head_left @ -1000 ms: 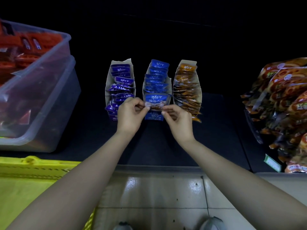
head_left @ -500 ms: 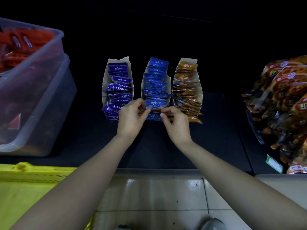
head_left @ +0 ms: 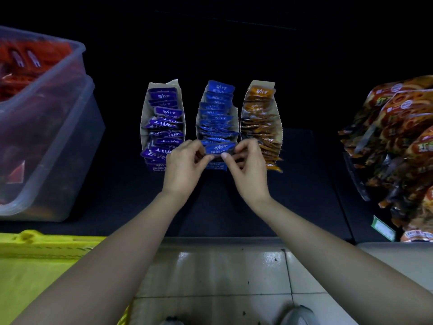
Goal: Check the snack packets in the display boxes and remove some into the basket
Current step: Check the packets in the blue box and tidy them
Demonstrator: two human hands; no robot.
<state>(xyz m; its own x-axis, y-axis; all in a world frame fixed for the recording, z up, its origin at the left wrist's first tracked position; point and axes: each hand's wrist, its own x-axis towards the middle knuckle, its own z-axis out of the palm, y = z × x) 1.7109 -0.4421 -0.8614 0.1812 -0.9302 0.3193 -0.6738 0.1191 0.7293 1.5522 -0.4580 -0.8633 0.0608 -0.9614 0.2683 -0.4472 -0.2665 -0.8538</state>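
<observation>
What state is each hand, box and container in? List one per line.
Left hand: pinching blue foil snack packet.
Right hand: pinching the same packet.
Left cardboard display box: open, purple packets.
Middle cardboard display box: open, blue packets.
Right cardboard display box: open, orange packets.
Clear plastic tub: lidless, red packets.
Yellow plastic basket: partly in view.

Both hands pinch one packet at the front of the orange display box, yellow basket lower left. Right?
No: head view shows left hand and right hand pinching a blue packet at the front of the middle blue display box, not the orange display box. The yellow basket is lower left.
</observation>
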